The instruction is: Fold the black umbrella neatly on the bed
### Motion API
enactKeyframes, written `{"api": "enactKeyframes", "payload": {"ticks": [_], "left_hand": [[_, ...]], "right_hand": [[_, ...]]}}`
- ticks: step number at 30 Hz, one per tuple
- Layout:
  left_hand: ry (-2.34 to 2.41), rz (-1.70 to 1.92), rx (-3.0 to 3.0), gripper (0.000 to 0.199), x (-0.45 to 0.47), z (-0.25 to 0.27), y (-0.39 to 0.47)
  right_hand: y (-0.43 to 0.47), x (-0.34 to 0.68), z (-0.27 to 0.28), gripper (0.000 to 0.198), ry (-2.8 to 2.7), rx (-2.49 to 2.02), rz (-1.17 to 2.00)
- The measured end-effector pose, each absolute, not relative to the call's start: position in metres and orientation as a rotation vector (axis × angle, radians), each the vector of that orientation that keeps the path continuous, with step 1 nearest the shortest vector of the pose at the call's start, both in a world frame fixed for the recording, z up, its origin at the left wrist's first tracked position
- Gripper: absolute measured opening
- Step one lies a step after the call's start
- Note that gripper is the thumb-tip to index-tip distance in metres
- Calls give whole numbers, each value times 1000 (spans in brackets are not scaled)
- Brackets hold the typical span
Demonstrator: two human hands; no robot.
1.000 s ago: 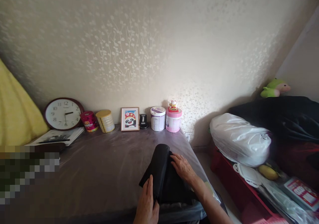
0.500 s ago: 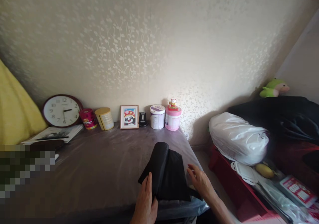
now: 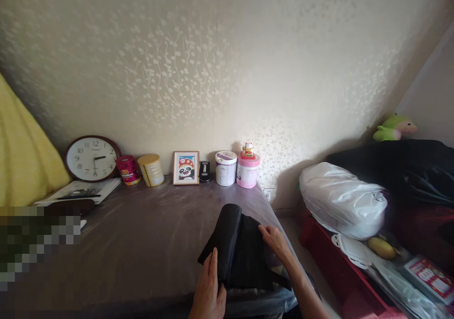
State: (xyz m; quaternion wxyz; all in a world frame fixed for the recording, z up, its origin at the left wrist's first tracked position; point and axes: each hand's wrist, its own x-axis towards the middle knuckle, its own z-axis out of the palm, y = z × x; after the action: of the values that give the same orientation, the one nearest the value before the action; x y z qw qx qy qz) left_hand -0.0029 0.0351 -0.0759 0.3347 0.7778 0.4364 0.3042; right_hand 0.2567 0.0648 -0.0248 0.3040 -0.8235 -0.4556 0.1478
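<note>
A black fabric piece [image 3: 230, 243] lies near the front right corner of the table. Its left side forms a thick, rounded roll, while a flat flap spreads to the right and a narrow strap-like end trails at the lower right. My left hand [image 3: 209, 283] grips the near left side of the roll, fingers along it and thumb at its near end. At the flap's upper right edge, my right hand [image 3: 271, 238] is closed with thumb and fingers pinching the fabric. What is inside the roll cannot be seen.
Along the wall stand a clock [image 3: 92, 158], a red tin [image 3: 128, 170], a yellow tin [image 3: 151, 170], a panda picture frame [image 3: 186, 168], a white tub [image 3: 226, 168] and a pink tub [image 3: 248, 171] topped by a cat figurine [image 3: 248, 150]. Right of the table [image 3: 149, 243] is a red box [image 3: 329, 257] below a white bag [image 3: 340, 198].
My right hand has moved up and left from beside the flap and now pinches its upper right edge. My left hand keeps its hold on the roll. The view has shifted slightly.
</note>
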Motion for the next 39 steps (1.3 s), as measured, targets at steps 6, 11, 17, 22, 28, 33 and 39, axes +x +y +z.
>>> {"api": "enactKeyframes", "payload": {"ticks": [6, 11, 17, 22, 28, 33, 39], "left_hand": [[1129, 793, 2060, 74, -3, -79, 35], [1152, 810, 2110, 72, -3, -82, 33], [1189, 755, 2146, 73, 0, -79, 32], [1283, 710, 2161, 76, 4, -75, 29], [1254, 637, 2181, 78, 1, -73, 31], [1265, 622, 2235, 80, 1, -80, 36], [1264, 666, 2252, 68, 1, -74, 36]], "right_hand": [[66, 250, -16, 32, -1229, -2093, 368], [56, 227, -7, 38, -1119, -1773, 547], [57, 211, 3, 37, -1044, -1605, 593], [68, 198, 15, 36, -1106, -1563, 472], [102, 173, 13, 41, -1194, -1687, 503], [121, 156, 9, 40, -1252, -1812, 549], [127, 145, 10, 36, -1381, -1911, 567]]}}
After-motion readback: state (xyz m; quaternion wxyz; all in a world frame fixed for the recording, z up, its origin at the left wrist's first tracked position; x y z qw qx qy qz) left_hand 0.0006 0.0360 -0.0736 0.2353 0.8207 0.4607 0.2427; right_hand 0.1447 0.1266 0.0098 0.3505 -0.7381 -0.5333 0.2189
